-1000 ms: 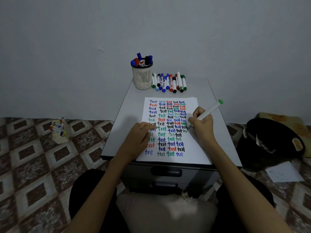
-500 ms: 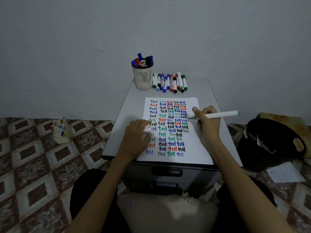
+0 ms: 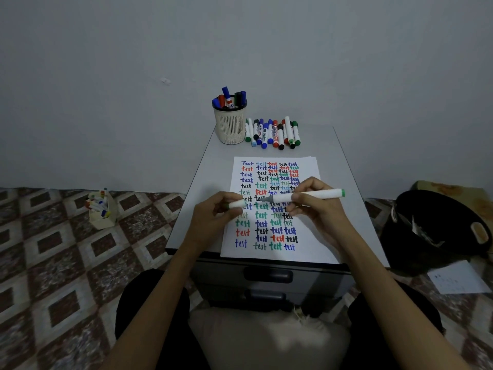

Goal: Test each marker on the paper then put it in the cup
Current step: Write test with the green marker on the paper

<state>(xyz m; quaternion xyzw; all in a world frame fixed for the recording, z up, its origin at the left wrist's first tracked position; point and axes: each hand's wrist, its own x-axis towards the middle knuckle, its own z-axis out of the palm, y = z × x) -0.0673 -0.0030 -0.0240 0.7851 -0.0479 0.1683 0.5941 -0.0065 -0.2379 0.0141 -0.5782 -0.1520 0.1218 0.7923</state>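
Marker [image 3: 328,194] (likely light, stiff, slick) is gripped mid-barrel by right hand [image 3: 318,210], left hand [image 3: 212,218] pinches its cap [image 3: 237,204].

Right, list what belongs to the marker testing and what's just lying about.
Job: green marker in right hand, cap in left hand, paper, cup, row of markers beside it.
Lying about: floor box of pens, black bag, loose sheet.

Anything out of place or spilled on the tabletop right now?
Nothing stands out. The paper lies flat, the cup stands upright, spare markers lie in a row beside it. Only a loose sheet lies on the floor at right.
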